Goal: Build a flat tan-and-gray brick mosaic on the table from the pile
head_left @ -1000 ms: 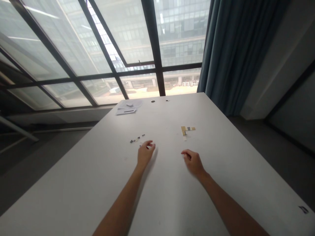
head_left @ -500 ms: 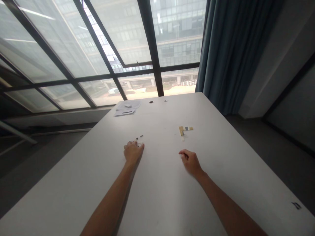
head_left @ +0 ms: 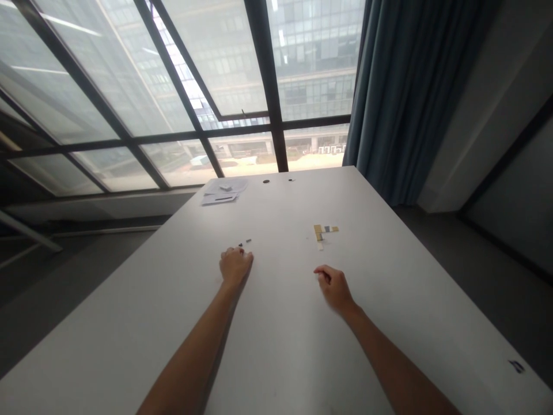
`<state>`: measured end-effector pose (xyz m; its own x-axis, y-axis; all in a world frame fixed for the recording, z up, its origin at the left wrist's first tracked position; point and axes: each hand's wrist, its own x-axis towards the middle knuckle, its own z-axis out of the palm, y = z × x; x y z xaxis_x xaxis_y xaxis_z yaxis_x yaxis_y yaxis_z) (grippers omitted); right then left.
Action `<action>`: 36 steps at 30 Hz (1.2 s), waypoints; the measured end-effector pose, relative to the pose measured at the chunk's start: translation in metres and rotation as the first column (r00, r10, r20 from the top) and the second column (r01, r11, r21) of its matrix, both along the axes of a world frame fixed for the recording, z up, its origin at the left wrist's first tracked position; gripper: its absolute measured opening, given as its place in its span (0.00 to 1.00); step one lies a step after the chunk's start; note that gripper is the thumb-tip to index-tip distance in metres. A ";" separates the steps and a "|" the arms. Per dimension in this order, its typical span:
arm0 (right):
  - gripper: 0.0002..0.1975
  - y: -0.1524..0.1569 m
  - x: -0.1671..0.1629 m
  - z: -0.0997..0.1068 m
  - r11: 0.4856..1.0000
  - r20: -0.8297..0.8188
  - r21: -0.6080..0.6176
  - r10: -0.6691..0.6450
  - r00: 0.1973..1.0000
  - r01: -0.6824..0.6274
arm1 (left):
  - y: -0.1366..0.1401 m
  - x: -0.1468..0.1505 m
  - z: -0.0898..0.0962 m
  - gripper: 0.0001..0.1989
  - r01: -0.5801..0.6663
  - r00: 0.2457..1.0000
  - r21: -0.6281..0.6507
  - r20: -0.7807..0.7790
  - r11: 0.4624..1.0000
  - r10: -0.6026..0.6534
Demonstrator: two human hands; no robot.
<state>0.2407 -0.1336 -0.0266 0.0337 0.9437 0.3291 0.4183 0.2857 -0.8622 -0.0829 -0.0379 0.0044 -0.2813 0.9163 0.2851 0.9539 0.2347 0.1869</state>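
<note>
On the white table (head_left: 276,346), my left hand (head_left: 234,266) lies palm down with its fingers curled under. What is beneath the fingers is mostly hidden. Just beyond its fingertips lie a small dark piece (head_left: 240,245) and a short grey strip (head_left: 248,240). My right hand (head_left: 336,288) rests to the right, thumb and fingers pressed together; anything in the pinch is too small to name. Beyond it, flat yellow, grey and white pieces (head_left: 318,229) form a corner shape, with a white piece (head_left: 320,246) at the near end.
Papers (head_left: 209,201) with a dark strip and a small white item lie at the far left. A dark round disc (head_left: 266,181) and a small dark object (head_left: 290,180) sit by the far edge. Another dark object (head_left: 516,366) is near the right edge. Windows and a blue curtain (head_left: 389,104) stand beyond.
My left hand's fingers have drawn in, and the small pieces that showed around them are now covered. My right hand has stayed almost still. The view has tilted slightly.
</note>
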 end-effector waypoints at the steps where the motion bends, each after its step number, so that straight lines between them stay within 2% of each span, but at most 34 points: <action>1: 0.14 0.000 0.000 -0.001 1.000 -0.003 -0.002 -0.002 1.000 0.002 | 0.000 0.001 0.001 0.22 0.005 1.000 -0.007 0.003 1.000 -0.005; 5: 0.14 0.001 -0.001 -0.003 1.000 -0.019 -0.011 -0.001 1.000 0.000 | 0.002 0.013 0.014 0.20 0.067 0.997 0.003 0.023 0.998 -0.068; 9: 0.14 0.000 -0.001 0.000 0.999 0.022 0.036 -0.029 0.999 0.028 | -0.001 0.047 0.031 0.17 0.216 0.975 0.085 0.041 0.973 -0.220; 11: 0.14 -0.001 -0.001 0.002 0.991 0.069 0.103 -0.091 0.993 0.083 | -0.008 0.075 0.033 0.13 0.325 0.941 0.128 0.056 0.937 -0.334; 14: 0.14 -0.004 0.000 0.005 0.961 0.128 0.217 -0.200 0.971 0.169 | -0.024 0.121 0.027 0.10 0.512 0.841 0.153 0.110 0.845 -0.530; 16: 0.15 -0.004 0.002 0.006 0.944 0.144 0.248 -0.259 0.955 0.219 | -0.034 0.148 0.019 0.09 0.586 0.783 0.144 0.151 0.797 -0.603; 19: 0.14 -0.001 0.009 0.006 0.923 0.155 0.235 -0.345 0.926 0.305 | -0.040 0.174 0.009 0.08 0.641 0.730 0.139 0.196 0.755 -0.655; 24: 0.12 0.006 0.021 0.003 0.912 0.199 0.187 -0.399 0.895 0.365 | -0.032 0.191 0.009 0.09 0.706 0.654 0.192 0.195 0.682 -0.731; 32: 0.16 0.013 0.029 0.000 0.953 0.156 0.154 -0.284 0.946 0.260 | -0.015 0.196 0.011 0.12 0.841 0.459 0.269 0.102 0.469 -0.882; 34: 0.18 0.013 0.029 0.000 0.955 0.151 0.154 -0.274 0.950 0.252 | -0.014 0.194 0.009 0.12 0.857 0.424 0.279 0.096 0.433 -0.901; 36: 0.19 0.012 0.029 0.000 0.961 0.156 0.152 -0.252 0.955 0.229 | -0.015 0.192 0.007 0.13 0.859 0.410 0.292 0.097 0.419 -0.907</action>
<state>0.2700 -0.1211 -0.0267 0.1862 0.8627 0.4701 0.6274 0.2638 -0.7327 0.1094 -0.0526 0.0110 0.5850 0.6289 0.5120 0.5354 -0.7737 0.3387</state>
